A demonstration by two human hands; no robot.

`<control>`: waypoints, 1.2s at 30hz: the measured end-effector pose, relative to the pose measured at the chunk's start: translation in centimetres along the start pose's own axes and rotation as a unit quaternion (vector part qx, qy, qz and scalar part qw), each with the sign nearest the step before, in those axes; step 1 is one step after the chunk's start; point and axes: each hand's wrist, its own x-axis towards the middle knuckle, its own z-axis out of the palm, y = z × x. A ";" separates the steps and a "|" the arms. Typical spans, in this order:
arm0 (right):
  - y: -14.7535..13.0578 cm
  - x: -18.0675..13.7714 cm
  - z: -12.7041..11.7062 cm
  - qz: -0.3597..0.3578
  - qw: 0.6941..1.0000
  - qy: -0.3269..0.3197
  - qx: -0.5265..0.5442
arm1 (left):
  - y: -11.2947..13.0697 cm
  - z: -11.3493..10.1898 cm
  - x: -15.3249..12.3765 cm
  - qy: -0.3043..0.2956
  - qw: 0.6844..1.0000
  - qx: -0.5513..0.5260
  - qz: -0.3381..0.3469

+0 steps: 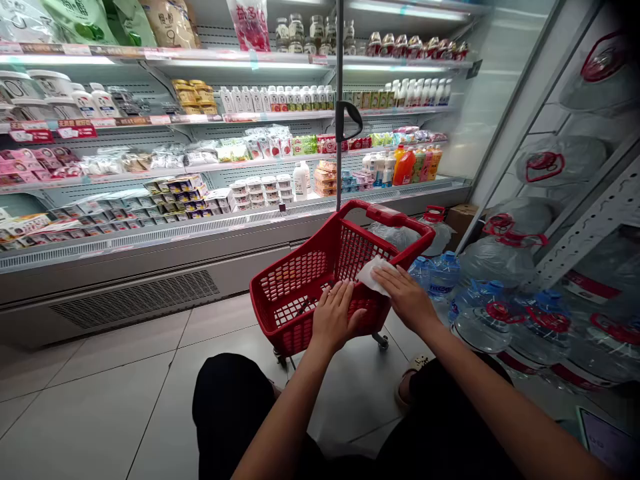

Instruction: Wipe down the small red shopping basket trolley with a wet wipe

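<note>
A small red plastic shopping cart with perforated basket walls stands on the floor in front of me. My left hand rests on the near rim of the basket, fingers stretched out and thumb apart, holding nothing. With bent fingers, my right hand presses a crumpled white wipe against the near side rim, close to the cart's red push handle. Part of the wipe is hidden under those fingers. Small dark marks or items show at the basket bottom, too unclear to name.
A lit refrigerated display case with bottles, tubs and packets runs behind the cart. A black loop handle sits on a thin upright bar. Large water bottles crowd the right side. A phone shows at lower right.
</note>
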 end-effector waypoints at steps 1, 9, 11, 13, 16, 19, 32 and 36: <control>-0.1 0.2 0.1 -0.011 1.000 -0.007 0.000 | 0.2 0.3 0.3 0.001 1.000 -0.007 0.009; 6.5 0.9 -1.5 0.087 0.995 0.029 -0.034 | -0.2 0.5 -0.4 0.014 0.999 -0.029 0.034; 5.7 0.8 -1.3 0.077 0.996 0.028 -0.029 | 0.1 0.5 -0.5 0.019 0.999 -0.028 0.029; 3.7 0.5 -0.7 0.032 0.999 0.011 -0.010 | 0.8 0.6 -0.1 0.026 0.999 -0.027 0.017; 0.9 -0.1 0.1 -0.036 0.999 -0.021 0.017 | 1.9 1.0 1.5 0.033 0.999 -0.035 0.014; 1.4 -0.5 0.1 -0.050 0.998 -0.035 0.020 | 2.8 1.8 3.3 0.021 0.997 -0.055 0.039; 9.4 -0.3 -2.2 0.039 0.999 -0.002 -0.036 | 0.7 1.1 2.9 -0.002 0.990 -0.098 0.105; 4.9 -0.6 -2.3 -0.035 0.999 -0.010 -0.007 | 0.2 0.2 3.6 0.041 0.991 -0.096 0.078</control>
